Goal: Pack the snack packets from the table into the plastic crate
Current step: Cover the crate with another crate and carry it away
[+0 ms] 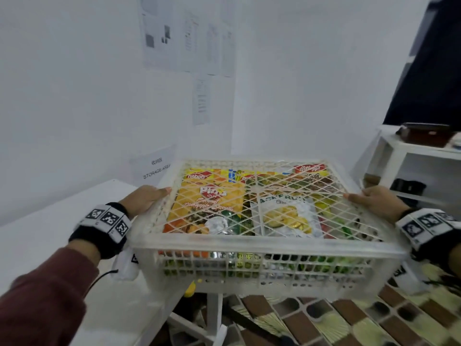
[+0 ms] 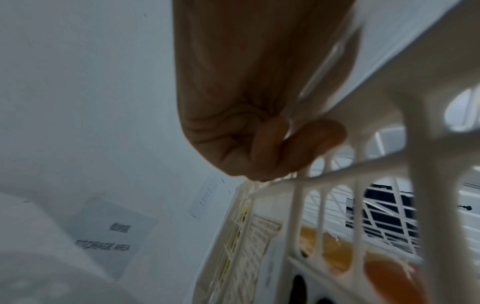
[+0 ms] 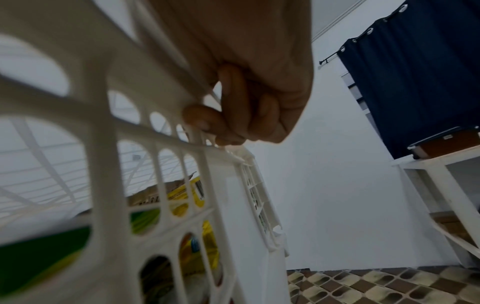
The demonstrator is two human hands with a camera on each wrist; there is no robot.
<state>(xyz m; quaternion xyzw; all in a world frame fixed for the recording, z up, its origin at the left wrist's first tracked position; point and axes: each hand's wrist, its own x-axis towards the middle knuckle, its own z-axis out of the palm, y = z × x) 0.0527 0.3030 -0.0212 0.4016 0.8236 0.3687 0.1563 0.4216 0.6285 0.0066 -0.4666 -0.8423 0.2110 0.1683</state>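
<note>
A translucent white plastic crate with a lattice lid hangs in the air off the right edge of the white table. Several snack packets lie under the lid, among them an orange biscuit packet and a jackfruit chips packet. My left hand grips the crate's left rim, and in the left wrist view its fingers curl under the rim. My right hand grips the right rim, its fingers curled under the crate edge.
A "STORAGE AREA" sign hangs on the wall behind the table. A white shelf unit with a dark box stands at the right. Patterned floor lies below the crate, and a dark curtain hangs at the far right.
</note>
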